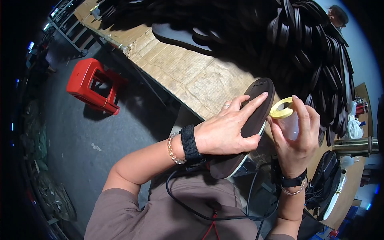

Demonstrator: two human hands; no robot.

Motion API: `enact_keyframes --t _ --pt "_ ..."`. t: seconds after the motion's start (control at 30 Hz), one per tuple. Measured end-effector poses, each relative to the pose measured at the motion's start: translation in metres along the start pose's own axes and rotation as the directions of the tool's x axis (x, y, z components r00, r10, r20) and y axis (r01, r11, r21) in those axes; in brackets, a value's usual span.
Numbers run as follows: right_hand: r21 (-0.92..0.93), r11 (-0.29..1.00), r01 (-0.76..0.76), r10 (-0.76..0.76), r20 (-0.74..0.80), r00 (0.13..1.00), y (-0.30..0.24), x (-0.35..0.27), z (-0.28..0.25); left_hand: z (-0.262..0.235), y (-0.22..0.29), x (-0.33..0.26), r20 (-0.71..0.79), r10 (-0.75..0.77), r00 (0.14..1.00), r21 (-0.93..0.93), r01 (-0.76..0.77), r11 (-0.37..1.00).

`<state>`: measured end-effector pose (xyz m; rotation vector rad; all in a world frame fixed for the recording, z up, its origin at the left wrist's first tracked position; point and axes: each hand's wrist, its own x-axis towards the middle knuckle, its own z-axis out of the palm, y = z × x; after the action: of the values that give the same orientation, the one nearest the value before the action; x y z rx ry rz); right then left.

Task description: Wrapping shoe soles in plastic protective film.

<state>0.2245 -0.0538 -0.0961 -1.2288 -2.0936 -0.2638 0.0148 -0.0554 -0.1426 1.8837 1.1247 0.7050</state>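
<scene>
My left hand lies flat on a dark brown shoe sole with a pale edge, fingers spread along its top and thumb hooked under its side. The sole tilts up from my lap toward the table. My right hand holds a yellow roll of tape at the fingertips, just right of the sole's upper end, with a clear strip hanging down in front of the palm. Both wrists carry a black strap and a beaded bracelet.
A cardboard-covered table runs diagonally ahead. A large heap of dark soles fills its far and right side. A red plastic stool stands on the grey floor at left. A metal flask and a black bag sit at right. Another person's head shows at top right.
</scene>
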Motion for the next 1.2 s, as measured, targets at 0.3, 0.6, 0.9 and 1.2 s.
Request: enact_keyframes --t 0.3,0.6,0.9,1.2 --pt "0.023 1.0 -0.009 0.009 0.007 1.0 0.0 0.002 0.004 -0.02 0.008 0.02 0.079 -0.054 0.995 0.035 0.051 0.998" --pt "0.116 0.993 0.031 -0.038 0.063 0.997 0.011 0.013 0.0 -0.036 0.014 0.039 0.138 -0.098 0.986 0.149 0.077 0.986" --pt "0.319 0.947 -0.034 -0.061 0.284 0.957 0.028 0.03 -0.015 -0.033 -0.005 0.046 0.125 -0.053 0.991 0.147 0.035 0.989" --pt "0.511 0.845 -0.158 -0.013 0.315 0.949 0.043 0.029 -0.007 -0.034 -0.01 0.062 0.209 0.1 0.973 -0.112 -0.078 0.991"
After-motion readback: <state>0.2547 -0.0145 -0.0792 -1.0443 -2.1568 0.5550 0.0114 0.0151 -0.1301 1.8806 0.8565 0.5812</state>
